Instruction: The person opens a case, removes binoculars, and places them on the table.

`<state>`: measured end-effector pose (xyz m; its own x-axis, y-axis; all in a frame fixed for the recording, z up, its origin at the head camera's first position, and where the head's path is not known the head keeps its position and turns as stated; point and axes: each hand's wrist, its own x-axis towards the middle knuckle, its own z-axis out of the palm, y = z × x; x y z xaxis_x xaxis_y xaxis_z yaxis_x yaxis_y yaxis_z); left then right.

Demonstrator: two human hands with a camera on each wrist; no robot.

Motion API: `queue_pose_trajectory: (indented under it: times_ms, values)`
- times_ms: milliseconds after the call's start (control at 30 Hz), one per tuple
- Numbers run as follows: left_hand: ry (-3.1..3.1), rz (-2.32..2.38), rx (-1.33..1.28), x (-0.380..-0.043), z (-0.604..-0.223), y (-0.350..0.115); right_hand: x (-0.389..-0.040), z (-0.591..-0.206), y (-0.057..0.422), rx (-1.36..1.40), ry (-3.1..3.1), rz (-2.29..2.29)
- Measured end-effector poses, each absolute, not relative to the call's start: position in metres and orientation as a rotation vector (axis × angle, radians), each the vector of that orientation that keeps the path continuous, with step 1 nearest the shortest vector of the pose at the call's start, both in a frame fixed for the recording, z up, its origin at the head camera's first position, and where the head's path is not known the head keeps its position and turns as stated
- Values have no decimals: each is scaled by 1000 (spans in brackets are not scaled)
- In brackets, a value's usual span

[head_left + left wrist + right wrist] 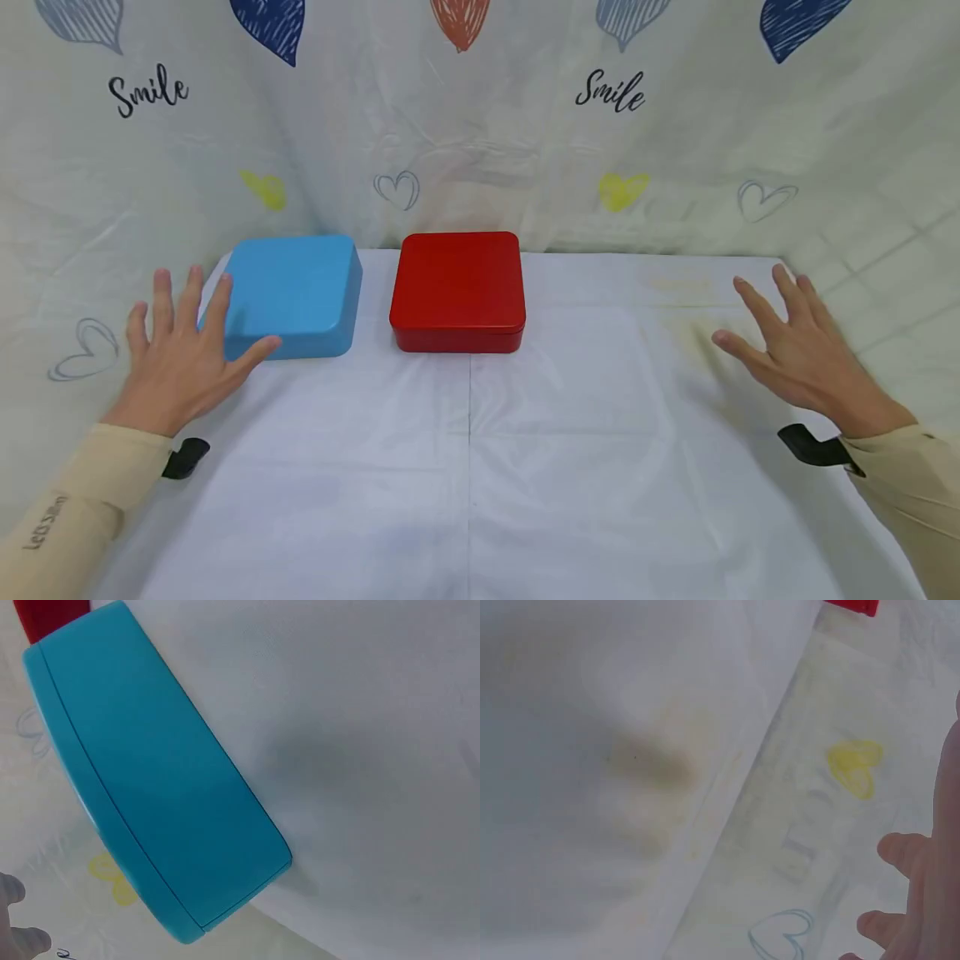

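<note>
A blue box (pixel 292 287) with rounded corners lies at the left back of the white table. To its right is a red box (pixel 459 283), lid on, with a narrow gap between the two. My left hand (pixel 180 354) is spread with straight fingers and overlaps the blue box's left front corner in the head view. In the left wrist view the side of the blue box (pixel 157 776) shows a thin lid seam. Over the table's right side my right hand (pixel 802 358) is spread, holding nothing, well apart from both boxes.
White cloth (pixel 480 483) with a centre crease covers the table. Behind it hangs a pale curtain (pixel 510 125) printed with hearts and the word Smile. A black strap (pixel 813 446) sits at the right wrist and another black strap (pixel 186 458) at the left.
</note>
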<state>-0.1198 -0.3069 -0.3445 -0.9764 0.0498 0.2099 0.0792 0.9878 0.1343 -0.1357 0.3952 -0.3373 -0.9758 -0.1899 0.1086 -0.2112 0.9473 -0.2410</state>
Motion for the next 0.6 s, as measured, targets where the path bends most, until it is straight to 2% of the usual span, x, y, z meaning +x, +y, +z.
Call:
queue_pose_trajectory:
  times_ms: [600]
  values:
    - [-2818,-360,-167,-133,-348,-270,-149,-343,369,272,-2959,727]
